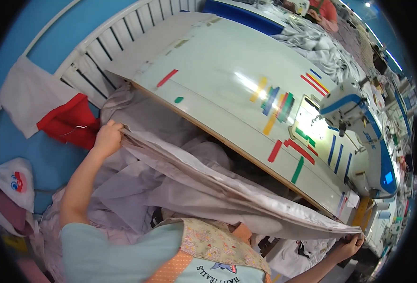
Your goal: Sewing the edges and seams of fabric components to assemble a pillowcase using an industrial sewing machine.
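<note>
Hands (108,138) wide apart, pale fabric (239,191) taut between

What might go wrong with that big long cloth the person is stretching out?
Maybe two things. The long pale cloth is stretched between the left hand and the right hand, so if either hand slipped, that end could drop. It also stretches along near the front edge of the white table, so it might catch there if pulled.

Sewing workshop | sewing machine (377,153) on white worktable (204,59) | heaped grey fabric (319,45) | co-worker (330,13) beyond
</note>
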### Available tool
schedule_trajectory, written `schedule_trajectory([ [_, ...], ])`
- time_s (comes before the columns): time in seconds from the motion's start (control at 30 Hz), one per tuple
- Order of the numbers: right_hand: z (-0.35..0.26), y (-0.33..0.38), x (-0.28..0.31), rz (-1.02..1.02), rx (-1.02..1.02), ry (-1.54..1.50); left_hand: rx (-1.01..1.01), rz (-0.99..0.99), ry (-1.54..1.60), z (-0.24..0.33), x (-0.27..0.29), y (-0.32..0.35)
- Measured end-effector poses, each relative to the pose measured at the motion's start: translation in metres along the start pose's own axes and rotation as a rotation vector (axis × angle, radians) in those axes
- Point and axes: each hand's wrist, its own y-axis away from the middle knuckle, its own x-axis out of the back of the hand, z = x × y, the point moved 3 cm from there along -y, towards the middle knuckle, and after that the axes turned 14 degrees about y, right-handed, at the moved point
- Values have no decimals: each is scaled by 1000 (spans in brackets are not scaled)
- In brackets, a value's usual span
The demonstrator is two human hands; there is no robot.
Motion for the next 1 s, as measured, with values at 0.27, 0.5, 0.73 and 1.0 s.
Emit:
schedule_trajectory([
  [0.27,11,20,-7,22,38,334,-34,-270,493,-2,-9,9],
  [0.5,13,38,-12,46,23,408,224,-85,822,33,-46,20],
  [0.73,27,56,-8,-7,-63,464,273,205,682,52,-93,43],
  [1.0,35,67,-13,-33,-97,484,723,6,1088,45,-133,70],
])
